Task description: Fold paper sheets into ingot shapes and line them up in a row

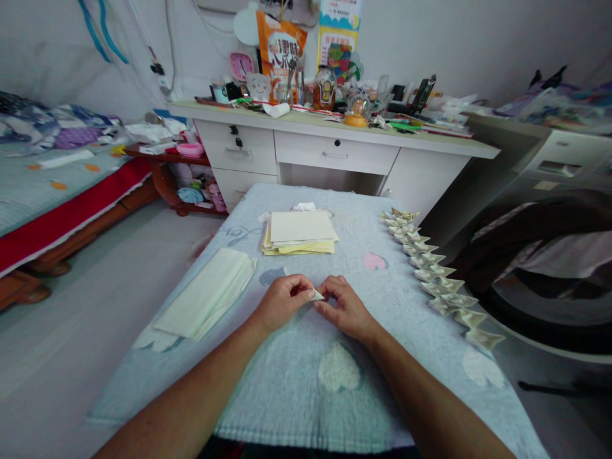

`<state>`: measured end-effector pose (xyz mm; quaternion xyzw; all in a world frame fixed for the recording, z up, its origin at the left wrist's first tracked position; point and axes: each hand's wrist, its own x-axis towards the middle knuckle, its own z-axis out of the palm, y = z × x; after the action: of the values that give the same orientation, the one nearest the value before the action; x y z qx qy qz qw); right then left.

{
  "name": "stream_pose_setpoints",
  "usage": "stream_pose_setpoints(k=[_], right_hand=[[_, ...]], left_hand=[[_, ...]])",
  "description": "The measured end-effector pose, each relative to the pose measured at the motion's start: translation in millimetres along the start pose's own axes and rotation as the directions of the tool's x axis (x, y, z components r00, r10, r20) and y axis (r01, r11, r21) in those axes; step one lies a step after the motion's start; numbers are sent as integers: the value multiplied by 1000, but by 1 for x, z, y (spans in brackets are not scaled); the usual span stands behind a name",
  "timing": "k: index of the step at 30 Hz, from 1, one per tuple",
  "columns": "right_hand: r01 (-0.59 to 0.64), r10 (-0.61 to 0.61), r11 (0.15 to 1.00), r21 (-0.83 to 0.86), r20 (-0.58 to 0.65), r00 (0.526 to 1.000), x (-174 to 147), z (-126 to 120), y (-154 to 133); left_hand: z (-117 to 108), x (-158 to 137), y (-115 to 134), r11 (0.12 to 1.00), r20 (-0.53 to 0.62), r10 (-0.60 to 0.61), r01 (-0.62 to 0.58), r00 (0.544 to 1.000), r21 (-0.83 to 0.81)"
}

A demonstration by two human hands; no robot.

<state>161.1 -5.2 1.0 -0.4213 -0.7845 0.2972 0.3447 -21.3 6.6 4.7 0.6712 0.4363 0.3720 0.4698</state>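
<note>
Two hands, left hand (282,301) and right hand (345,307), pinching small creased folded paper (317,294), soft towelling cloth (306,382)

We see both bare forearms reaching in from 6 o'clock, left hand (282,302) and right hand (345,307) curled knuckles-up, fingertips pinched together at centre, meeting toward 12.
</note>
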Motion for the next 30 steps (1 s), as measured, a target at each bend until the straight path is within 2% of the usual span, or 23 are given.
stream_pose_setpoints(k=[6,14,21,25,30], right_hand=[[3,-3,1000,-1,18,1000,2,2,-3],[-3,4,998,60,-14,1000,3,1,-7],[-30,33,997,78,-39,999,3,-3,-6],[-42,47,993,108,-51,998,2,-7,-4],[-32,34,991,126,-14,999,2,-8,-5]], left_hand=[[2,0,-2,1000,2,-5,5,1000,-16],[4,0,-2,1000,13,-11,12,1000,-12],[6,-1,-2,995,31,3,0,1000,-95],[6,-1,-4,999,82,-16,19,997,-37],[3,-2,-2,1000,50,-19,19,999,8]])
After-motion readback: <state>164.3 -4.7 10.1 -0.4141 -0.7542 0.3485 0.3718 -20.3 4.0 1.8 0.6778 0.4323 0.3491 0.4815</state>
